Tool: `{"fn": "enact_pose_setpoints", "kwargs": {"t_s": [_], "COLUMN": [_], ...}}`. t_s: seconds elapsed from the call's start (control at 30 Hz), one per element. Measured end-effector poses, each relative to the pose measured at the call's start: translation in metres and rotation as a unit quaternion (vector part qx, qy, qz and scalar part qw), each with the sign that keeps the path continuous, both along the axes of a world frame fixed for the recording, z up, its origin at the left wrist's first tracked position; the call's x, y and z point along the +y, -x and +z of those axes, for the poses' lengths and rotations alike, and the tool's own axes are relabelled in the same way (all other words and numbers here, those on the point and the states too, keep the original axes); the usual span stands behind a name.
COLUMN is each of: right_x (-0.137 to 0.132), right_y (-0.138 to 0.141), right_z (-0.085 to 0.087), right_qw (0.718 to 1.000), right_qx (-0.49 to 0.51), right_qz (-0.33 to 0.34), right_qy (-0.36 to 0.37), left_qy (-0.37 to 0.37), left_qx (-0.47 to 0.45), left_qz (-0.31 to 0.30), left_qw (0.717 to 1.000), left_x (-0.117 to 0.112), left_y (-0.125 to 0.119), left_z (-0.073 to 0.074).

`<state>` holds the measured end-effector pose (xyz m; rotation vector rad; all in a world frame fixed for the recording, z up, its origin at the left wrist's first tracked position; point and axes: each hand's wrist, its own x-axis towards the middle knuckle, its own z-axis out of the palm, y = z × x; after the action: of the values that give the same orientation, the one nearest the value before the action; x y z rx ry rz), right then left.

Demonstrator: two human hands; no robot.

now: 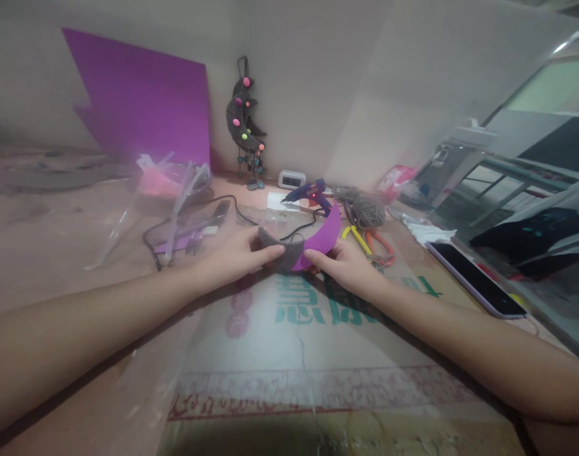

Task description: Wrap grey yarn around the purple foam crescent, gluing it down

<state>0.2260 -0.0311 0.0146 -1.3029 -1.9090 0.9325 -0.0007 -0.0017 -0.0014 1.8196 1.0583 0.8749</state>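
Note:
Between my two hands is a purple crescent (324, 235), its left half wrapped in grey yarn. My left hand (244, 253) grips the wrapped end, thumb on the front and fingers behind. The bare purple half is pinched by my right hand (344, 263) near the middle, its tip pointing up and right. A strand of grey yarn runs down from the crescent over the printed board. Beyond the hands, a blue glue gun (305, 192) with a small red light rests by a white card (276, 201). A grey yarn ball (368, 210) lies to its right.
Yellow- and orange-handled tools (382, 247) lie right of my hands, with a phone (477, 278) farther right. At left are a plastic bag (163, 180) and a black cord (149, 244). A purple sheet (151, 101), a decorated grey crescent (237, 120) and a small clock (292, 179) stand behind.

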Motion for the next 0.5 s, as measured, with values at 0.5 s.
{"fn": "enact_pose_setpoints", "kwargs": {"t_s": [0.5], "right_x": [0.0009], "right_y": [-0.0026], "right_z": [-0.0023], "right_qw": [0.998], "right_qx": [0.059], "right_qz": [0.008], "right_qy": [0.031], "left_qy": [-0.037], "left_qx": [0.069], "left_qz": [-0.016], "left_qw": [0.997], "left_x": [-0.0071], "left_y": [-0.0018], "left_z": [0.008]}}
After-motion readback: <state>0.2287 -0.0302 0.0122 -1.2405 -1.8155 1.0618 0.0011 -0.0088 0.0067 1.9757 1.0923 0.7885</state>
